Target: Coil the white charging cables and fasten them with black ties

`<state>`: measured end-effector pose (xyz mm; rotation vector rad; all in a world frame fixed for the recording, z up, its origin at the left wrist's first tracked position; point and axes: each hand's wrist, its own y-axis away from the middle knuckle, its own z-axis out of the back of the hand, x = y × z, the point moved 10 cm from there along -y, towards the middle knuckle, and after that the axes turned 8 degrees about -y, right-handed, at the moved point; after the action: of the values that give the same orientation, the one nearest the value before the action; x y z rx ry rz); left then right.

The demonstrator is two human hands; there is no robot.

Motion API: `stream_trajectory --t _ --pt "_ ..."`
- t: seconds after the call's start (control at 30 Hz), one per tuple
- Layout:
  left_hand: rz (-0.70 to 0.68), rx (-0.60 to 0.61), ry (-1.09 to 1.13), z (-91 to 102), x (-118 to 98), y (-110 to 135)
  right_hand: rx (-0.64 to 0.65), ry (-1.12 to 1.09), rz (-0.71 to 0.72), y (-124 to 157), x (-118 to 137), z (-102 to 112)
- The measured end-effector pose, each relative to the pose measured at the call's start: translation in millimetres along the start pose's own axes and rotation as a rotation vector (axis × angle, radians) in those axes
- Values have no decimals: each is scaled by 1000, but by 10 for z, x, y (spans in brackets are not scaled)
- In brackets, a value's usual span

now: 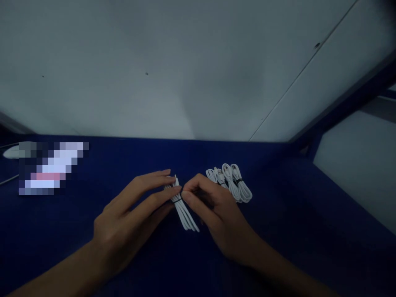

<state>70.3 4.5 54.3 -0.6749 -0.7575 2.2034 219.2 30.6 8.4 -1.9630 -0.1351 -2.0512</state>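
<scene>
A coiled white cable point(186, 218) is gathered into a narrow bundle in front of me, with a thin black tie point(177, 200) around its middle. My left hand point(133, 210) grips the bundle's far part from the left, its fingers lying over the strands. From the right, my right hand point(213, 206) closes thumb and forefinger in a pinch at the side of the bundle, where the tie runs to the fingertips. The tie's ends are hidden in that pinch.
Several tied white cables point(238, 183) lie side by side beyond my right hand. On the left, a bright pixelated object point(58, 167) rests near a white rounded object point(12, 152) on the dark blue tabletop point(148, 264). A pale panel point(154, 82) rises behind the table.
</scene>
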Motion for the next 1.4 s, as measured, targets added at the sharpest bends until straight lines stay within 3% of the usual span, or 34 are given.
stream_trajectory --t 0.17,0.3,0.47,0.57,0.67,0.77,0.83,0.93,1.03,1.13,1.23,1.4 --pt "65 72 35 -66 94 62 31 33 23 6 48 -16" --pt "217 102 128 -87 199 66 28 78 98 -2 118 -29" --pt "600 215 494 -291 389 101 9 154 160 -4 132 -30" --pt "851 296 849 -525 441 224 -7 198 216 16 158 -25" --pt "1003 340 1133 -714 435 336 -14 223 254 36 173 -33" --pt "1059 397 1267 -820 409 398 -28 226 263 38 171 -38" --pt "1027 416 1237 -805 409 382 -39 206 239 24 148 -29" --pt "877 334 938 -606 489 270 -58 188 176 -6 91 4" --pt "621 223 495 -320 465 123 -80 192 131 -22 54 46" --pt "318 146 173 -167 262 45 -86 165 89 -24 21 64" --pt "152 71 50 -111 146 65 -62 93 31 -26 -36 46" --pt "-34 35 52 -39 50 31 10 -38 -82 -25 -158 -13"
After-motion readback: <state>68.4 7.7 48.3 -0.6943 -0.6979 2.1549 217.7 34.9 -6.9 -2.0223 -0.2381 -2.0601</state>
